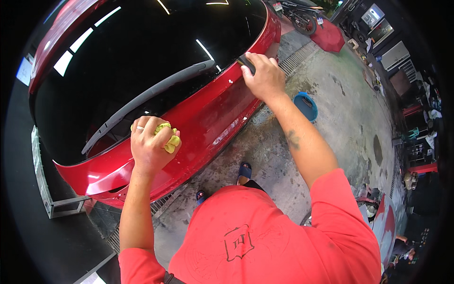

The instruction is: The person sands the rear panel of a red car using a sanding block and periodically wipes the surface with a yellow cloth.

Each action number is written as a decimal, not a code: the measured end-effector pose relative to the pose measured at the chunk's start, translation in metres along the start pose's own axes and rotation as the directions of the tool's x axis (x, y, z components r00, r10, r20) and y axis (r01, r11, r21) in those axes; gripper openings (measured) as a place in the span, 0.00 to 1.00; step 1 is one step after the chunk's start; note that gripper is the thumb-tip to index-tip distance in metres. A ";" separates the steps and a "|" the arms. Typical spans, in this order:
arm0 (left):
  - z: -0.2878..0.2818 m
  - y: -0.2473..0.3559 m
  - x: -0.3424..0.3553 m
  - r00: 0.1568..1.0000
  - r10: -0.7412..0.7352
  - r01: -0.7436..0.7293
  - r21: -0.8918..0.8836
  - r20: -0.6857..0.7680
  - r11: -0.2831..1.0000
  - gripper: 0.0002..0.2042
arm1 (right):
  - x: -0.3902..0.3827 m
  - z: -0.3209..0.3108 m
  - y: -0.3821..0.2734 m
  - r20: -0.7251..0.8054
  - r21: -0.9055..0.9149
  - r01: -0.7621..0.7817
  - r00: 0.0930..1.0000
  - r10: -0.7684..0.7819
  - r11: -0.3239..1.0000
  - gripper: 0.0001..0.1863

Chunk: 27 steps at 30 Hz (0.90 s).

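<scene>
A red car tailgate (208,135) with dark rear glass (142,47) and a grey wiper (146,94) spans the upper left. My left hand (152,144) is closed on a crumpled yellow cloth (171,142) over the red panel, just below the wiper. My right hand (265,78) grips a small dark flat tool (245,62) at the red edge beside the glass, right of the wiper's tip. The tool is mostly hidden by my fingers. Small white specks and light smears show on the red paint.
A blue bucket (306,108) stands on the stained concrete floor right of the tailgate, near a drain grate (298,59). A motorcycle (302,19) and a red umbrella-like object (327,35) are at the top. A metal frame (49,199) is at lower left; assorted equipment lines the right side.
</scene>
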State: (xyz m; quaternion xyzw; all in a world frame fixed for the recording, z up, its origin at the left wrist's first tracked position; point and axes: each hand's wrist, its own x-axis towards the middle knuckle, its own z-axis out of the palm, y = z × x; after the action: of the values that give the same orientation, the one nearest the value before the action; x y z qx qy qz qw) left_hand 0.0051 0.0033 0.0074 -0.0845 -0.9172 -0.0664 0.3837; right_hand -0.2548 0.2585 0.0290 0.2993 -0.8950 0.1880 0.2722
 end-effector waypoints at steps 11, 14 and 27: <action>0.001 -0.002 -0.004 1.000 0.002 -0.002 0.003 -0.007 1.000 0.13 | -0.011 -0.002 -0.024 0.070 -0.041 0.034 0.997 -0.031 0.999 0.21; 0.001 -0.004 -0.004 1.000 0.003 -0.002 0.011 -0.014 1.000 0.13 | -0.045 -0.013 -0.070 0.112 0.103 0.119 0.985 -0.130 0.988 0.22; -0.001 0.000 0.002 1.000 -0.001 0.001 -0.013 -0.001 1.000 0.13 | -0.003 0.017 0.020 -0.073 0.066 0.011 0.997 -0.006 0.998 0.21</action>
State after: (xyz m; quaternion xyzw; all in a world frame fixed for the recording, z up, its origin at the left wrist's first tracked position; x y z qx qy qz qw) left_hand 0.0049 0.0035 0.0097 -0.0864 -0.9166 -0.0728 0.3834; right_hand -0.2718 0.2660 0.0104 0.3050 -0.8765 0.2272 0.2951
